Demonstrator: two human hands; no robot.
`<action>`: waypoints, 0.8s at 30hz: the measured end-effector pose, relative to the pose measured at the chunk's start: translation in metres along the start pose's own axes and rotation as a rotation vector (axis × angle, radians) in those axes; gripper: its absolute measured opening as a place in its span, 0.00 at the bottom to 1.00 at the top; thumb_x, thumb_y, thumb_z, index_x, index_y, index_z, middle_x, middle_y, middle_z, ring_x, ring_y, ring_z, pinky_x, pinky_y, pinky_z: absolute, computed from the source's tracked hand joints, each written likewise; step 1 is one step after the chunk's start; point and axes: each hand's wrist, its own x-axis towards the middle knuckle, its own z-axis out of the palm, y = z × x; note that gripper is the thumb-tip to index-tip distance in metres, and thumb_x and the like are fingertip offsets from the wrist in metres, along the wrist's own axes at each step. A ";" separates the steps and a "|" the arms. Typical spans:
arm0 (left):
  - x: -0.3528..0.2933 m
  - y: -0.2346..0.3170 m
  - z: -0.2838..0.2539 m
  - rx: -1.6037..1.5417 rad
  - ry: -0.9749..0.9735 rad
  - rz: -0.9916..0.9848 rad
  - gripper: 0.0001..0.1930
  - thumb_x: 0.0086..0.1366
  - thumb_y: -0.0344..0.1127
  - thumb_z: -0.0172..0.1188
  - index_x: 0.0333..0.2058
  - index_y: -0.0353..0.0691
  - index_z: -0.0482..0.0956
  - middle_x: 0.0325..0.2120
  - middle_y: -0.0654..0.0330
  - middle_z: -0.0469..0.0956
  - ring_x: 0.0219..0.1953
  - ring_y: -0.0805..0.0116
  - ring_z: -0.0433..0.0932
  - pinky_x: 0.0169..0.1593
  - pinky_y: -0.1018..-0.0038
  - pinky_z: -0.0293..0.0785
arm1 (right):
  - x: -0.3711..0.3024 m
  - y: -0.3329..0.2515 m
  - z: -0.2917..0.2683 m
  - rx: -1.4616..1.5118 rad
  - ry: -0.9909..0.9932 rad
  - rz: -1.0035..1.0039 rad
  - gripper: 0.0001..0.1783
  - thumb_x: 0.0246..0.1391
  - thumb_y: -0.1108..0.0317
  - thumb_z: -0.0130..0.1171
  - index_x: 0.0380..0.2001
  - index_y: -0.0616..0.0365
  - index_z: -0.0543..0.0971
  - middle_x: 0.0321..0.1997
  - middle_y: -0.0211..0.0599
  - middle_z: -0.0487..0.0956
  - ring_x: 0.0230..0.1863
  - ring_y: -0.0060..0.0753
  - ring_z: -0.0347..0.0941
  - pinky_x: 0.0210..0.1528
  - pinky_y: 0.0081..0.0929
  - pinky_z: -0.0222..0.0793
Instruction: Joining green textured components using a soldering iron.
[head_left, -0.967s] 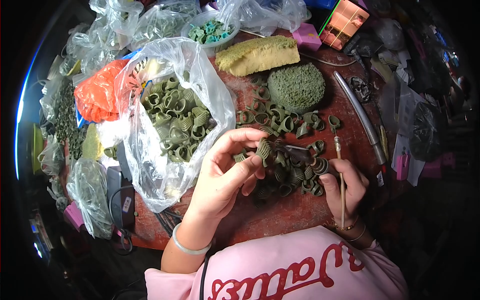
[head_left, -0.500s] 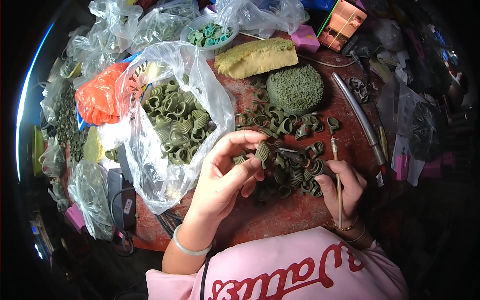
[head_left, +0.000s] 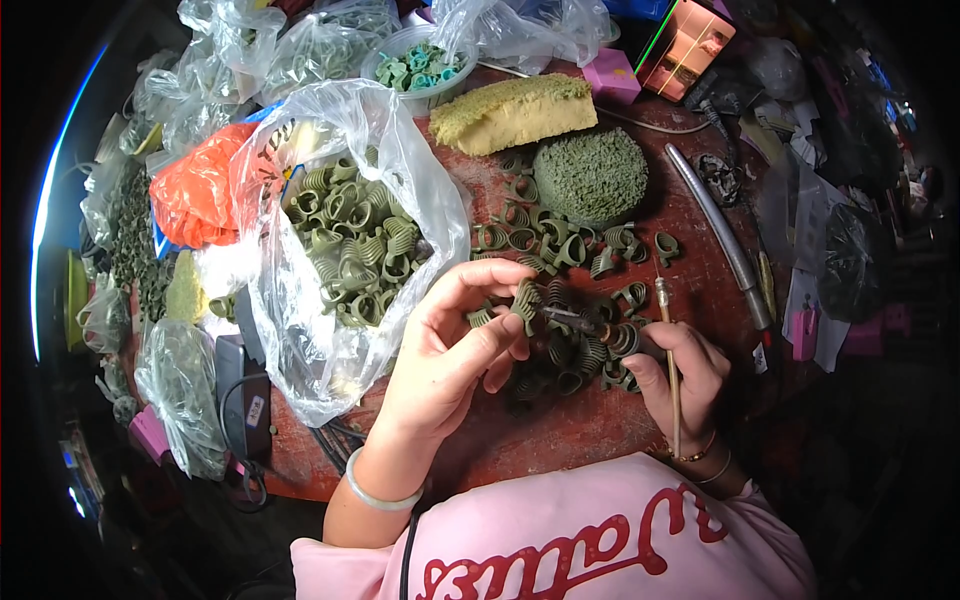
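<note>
Between thumb and fingertips, my left hand (head_left: 440, 355) pinches a ribbed dark green ring (head_left: 526, 304), upright above the pile. My right hand (head_left: 690, 378) is closed around a pen-like tool with a dark, narrow tip (head_left: 572, 320), which points left and meets or nearly meets the ring's right side. A thin rod (head_left: 674, 395) with a metal collar also sits in my right hand, crossing it upright. Under and behind my hands lie several similar green rings (head_left: 568, 250). One lone ring (head_left: 667, 247) rests just beyond the rod's upper end.
Left of my hands, an open clear plastic bag (head_left: 440, 215) holds many green rings. Beyond the pile are a green rough-topped round block (head_left: 592, 178) and a yellow sponge-like block (head_left: 515, 115). A grey tapered rod (head_left: 718, 235) lies right; a lit phone (head_left: 688, 48) stands behind.
The tool's tip has moved slightly left and down, closer to the held ring. The thin rod has shifted a little with my right hand. My left hand has stayed put.
</note>
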 end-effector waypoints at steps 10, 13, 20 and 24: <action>0.001 -0.001 -0.002 -0.010 0.006 0.004 0.17 0.61 0.22 0.54 0.49 0.37 0.71 0.41 0.61 0.72 0.29 0.79 0.73 0.22 0.87 0.65 | 0.001 -0.001 -0.001 0.008 0.012 -0.022 0.18 0.49 0.58 0.67 0.31 0.63 0.75 0.21 0.36 0.76 0.20 0.35 0.73 0.22 0.27 0.68; 0.001 -0.001 -0.001 -0.019 0.016 0.004 0.17 0.61 0.22 0.54 0.49 0.37 0.71 0.41 0.61 0.72 0.29 0.79 0.73 0.22 0.87 0.65 | 0.000 -0.001 -0.001 -0.003 0.023 -0.019 0.18 0.49 0.58 0.67 0.31 0.63 0.75 0.21 0.36 0.76 0.20 0.35 0.73 0.22 0.27 0.68; 0.001 -0.001 0.000 -0.026 0.021 0.006 0.17 0.60 0.23 0.55 0.49 0.37 0.71 0.41 0.61 0.72 0.28 0.79 0.73 0.22 0.87 0.65 | 0.000 0.000 0.000 -0.019 0.020 -0.022 0.18 0.49 0.59 0.68 0.30 0.63 0.75 0.20 0.36 0.76 0.20 0.35 0.73 0.22 0.27 0.68; 0.002 -0.002 0.003 0.025 0.066 0.039 0.16 0.60 0.25 0.54 0.48 0.36 0.70 0.38 0.61 0.73 0.24 0.83 0.70 0.18 0.90 0.61 | 0.000 0.000 0.001 -0.021 0.015 -0.018 0.18 0.48 0.59 0.68 0.30 0.63 0.75 0.20 0.36 0.75 0.19 0.35 0.73 0.22 0.27 0.67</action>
